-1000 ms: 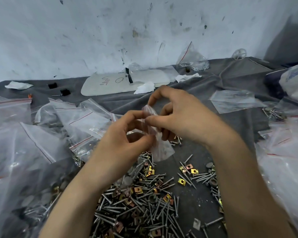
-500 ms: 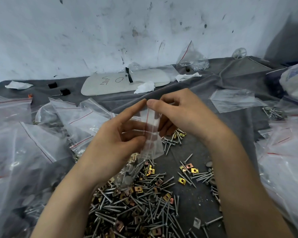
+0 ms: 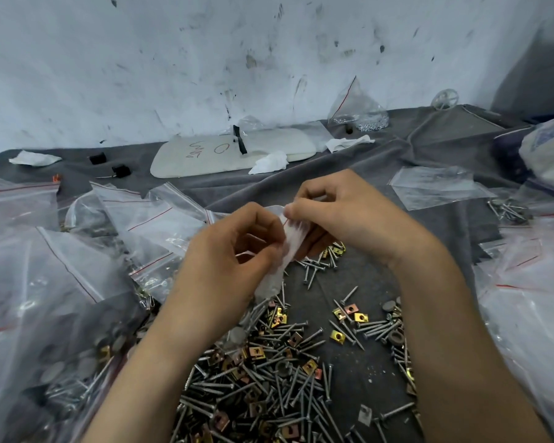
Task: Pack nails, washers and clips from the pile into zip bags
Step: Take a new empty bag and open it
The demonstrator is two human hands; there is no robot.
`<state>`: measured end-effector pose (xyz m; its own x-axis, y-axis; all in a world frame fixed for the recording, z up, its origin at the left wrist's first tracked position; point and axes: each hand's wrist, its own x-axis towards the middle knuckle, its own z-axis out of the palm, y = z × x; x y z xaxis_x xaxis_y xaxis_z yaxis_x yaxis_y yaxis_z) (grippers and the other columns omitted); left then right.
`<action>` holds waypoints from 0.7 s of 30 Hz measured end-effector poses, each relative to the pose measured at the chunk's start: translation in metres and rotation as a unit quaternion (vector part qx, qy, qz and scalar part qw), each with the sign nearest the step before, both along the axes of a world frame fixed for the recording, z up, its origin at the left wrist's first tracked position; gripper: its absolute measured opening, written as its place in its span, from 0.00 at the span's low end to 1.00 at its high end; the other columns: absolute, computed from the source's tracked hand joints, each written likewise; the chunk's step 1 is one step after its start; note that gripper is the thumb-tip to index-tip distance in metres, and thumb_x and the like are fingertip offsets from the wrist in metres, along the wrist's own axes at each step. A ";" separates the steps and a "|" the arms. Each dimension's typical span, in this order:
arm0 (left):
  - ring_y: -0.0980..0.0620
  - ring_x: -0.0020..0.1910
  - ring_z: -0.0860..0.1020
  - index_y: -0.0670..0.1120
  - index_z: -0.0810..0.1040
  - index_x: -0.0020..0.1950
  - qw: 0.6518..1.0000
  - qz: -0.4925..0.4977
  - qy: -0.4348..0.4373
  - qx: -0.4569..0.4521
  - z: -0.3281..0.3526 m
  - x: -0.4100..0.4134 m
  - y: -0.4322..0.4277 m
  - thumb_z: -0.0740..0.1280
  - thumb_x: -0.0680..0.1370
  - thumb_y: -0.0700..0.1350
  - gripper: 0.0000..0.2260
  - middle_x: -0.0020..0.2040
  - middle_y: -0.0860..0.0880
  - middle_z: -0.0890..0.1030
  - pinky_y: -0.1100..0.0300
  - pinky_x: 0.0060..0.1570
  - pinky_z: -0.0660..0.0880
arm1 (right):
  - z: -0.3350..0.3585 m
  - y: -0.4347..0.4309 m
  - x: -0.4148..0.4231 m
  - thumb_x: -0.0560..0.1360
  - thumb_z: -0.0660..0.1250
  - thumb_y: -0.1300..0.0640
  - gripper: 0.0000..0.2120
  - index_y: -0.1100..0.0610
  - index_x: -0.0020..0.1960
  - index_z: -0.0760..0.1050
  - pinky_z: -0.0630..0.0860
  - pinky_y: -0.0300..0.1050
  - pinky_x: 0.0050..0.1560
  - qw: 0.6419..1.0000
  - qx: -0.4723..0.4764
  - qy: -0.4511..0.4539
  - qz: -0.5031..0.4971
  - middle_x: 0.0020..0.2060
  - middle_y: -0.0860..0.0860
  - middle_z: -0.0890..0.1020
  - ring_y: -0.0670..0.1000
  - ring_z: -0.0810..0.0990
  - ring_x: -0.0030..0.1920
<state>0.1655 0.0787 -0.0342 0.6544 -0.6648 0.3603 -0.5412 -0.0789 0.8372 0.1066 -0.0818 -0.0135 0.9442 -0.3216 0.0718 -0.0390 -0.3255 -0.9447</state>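
The small zip bag (image 3: 288, 251) is up off the table, between both hands, over the pile (image 3: 269, 378). Half a second ago it hung flat with straight fingers meeting at its top; now it is bunched and twisted. The right hand (image 3: 349, 215) pinches the red-lined mouth, and the left hand (image 3: 234, 266) curls around its side. I'd say the seal is being worked open, with nothing loaded yet. The film is thin, cloudy and crinkled. Below lie slim grey nails (image 3: 301, 394), folded brassy square clips (image 3: 337, 336) and dull round washers (image 3: 389, 305) on soft, rumpled grey cloth (image 3: 349, 276). Glossy filled bags (image 3: 77, 273) are heaped to the left.
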 end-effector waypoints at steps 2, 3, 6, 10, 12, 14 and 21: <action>0.60 0.40 0.81 0.52 0.82 0.41 0.999 -0.001 -0.044 0.025 0.002 0.000 0.001 0.70 0.74 0.32 0.13 0.40 0.55 0.83 0.67 0.42 0.76 | 0.000 -0.003 -0.002 0.74 0.68 0.55 0.12 0.64 0.38 0.76 0.81 0.47 0.35 1.000 0.015 0.010 0.005 0.29 0.58 0.82 0.59 0.84 0.32; 0.61 0.42 0.81 0.52 0.84 0.42 0.997 -0.001 -0.065 0.039 0.003 0.000 0.002 0.69 0.74 0.32 0.14 0.42 0.55 0.83 0.69 0.42 0.75 | 0.000 -0.004 -0.003 0.75 0.68 0.53 0.14 0.63 0.38 0.76 0.81 0.47 0.34 1.000 0.021 0.017 0.007 0.28 0.58 0.82 0.59 0.84 0.33; 0.60 0.41 0.79 0.50 0.86 0.41 0.992 -0.017 -0.104 0.075 0.005 0.001 0.005 0.69 0.75 0.33 0.12 0.44 0.56 0.81 0.72 0.39 0.71 | 0.000 -0.007 -0.004 0.76 0.67 0.54 0.14 0.63 0.37 0.75 0.80 0.44 0.32 0.999 0.030 0.023 -0.002 0.30 0.60 0.82 0.60 0.84 0.33; 0.55 0.40 0.80 0.49 0.86 0.38 0.991 -0.098 -0.050 0.080 0.009 0.006 0.015 0.67 0.69 0.56 0.13 0.51 0.60 0.78 0.68 0.40 0.74 | -0.001 -0.013 -0.006 0.76 0.66 0.57 0.12 0.65 0.39 0.74 0.79 0.42 0.29 0.996 0.071 0.013 -0.045 0.29 0.61 0.81 0.58 0.83 0.30; 0.54 0.44 0.81 0.50 0.85 0.39 0.988 -0.116 -0.064 0.077 0.011 0.007 0.017 0.69 0.69 0.57 0.12 0.55 0.61 0.77 0.67 0.44 0.76 | -0.002 -0.014 -0.006 0.76 0.66 0.57 0.12 0.68 0.44 0.75 0.79 0.43 0.30 0.994 0.101 0.018 -0.049 0.30 0.61 0.82 0.57 0.83 0.29; 0.51 0.46 0.79 0.51 0.84 0.40 0.984 -0.109 -0.114 0.086 0.012 0.009 0.016 0.73 0.68 0.55 0.08 0.59 0.62 0.74 0.62 0.44 0.76 | -0.005 -0.016 -0.004 0.77 0.66 0.56 0.16 0.71 0.47 0.76 0.80 0.43 0.30 0.991 0.121 0.031 -0.047 0.32 0.62 0.83 0.57 0.83 0.30; 0.50 0.40 0.80 0.49 0.79 0.41 0.993 -0.114 -0.026 0.030 0.011 0.011 0.020 0.68 0.69 0.55 0.11 0.45 0.49 0.83 0.61 0.42 0.77 | -0.032 -0.034 0.013 0.79 0.62 0.57 0.11 0.59 0.40 0.73 0.73 0.36 0.23 0.987 0.093 0.060 -0.117 0.28 0.58 0.82 0.51 0.79 0.24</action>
<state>0.1764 0.0985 -0.0234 0.4655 -0.8152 0.3447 -0.5927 0.0021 0.8054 0.1199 -0.1157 -0.0451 0.8405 -0.5290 -0.1174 -0.2082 -0.1151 -0.9713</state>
